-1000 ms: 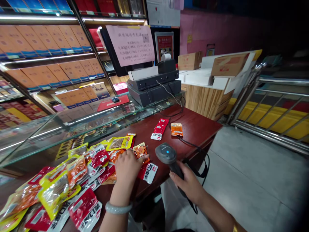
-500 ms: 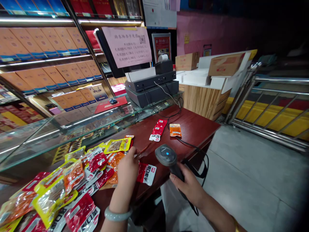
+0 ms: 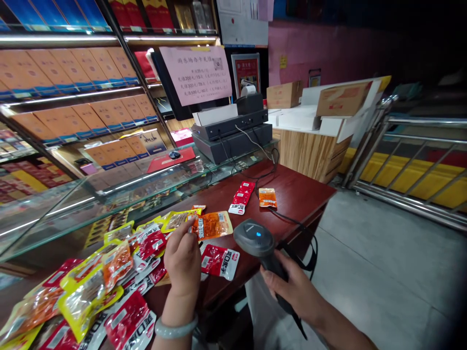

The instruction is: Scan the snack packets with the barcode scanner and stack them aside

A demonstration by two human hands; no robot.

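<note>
My left hand (image 3: 183, 260), with a pale bangle at the wrist, is closed at the left edge of an orange snack packet (image 3: 213, 225). Its index finger lies along that edge; the thumb is hidden. The packet's small white label faces up. My right hand (image 3: 288, 282) grips the handle of a dark barcode scanner (image 3: 254, 237), whose blue light glows on top of the head. Just below the orange packet, a red and white snack packet (image 3: 221, 261) lies on the dark red table (image 3: 292, 187). A pile of snack packets (image 3: 83, 296) spreads to the left.
Farther back on the table are a red packet (image 3: 241, 197) and a smaller orange packet (image 3: 268, 198), beside the scanner's cable (image 3: 292, 219). A glass counter (image 3: 120, 189) borders the table, with a cash drawer (image 3: 233, 141) behind. A metal railing (image 3: 419, 155) stands right.
The orange packet has come into clear view, lying to the right of my left hand, which has drawn back leftward. The scanner has stayed nearly in place in my right hand.
</note>
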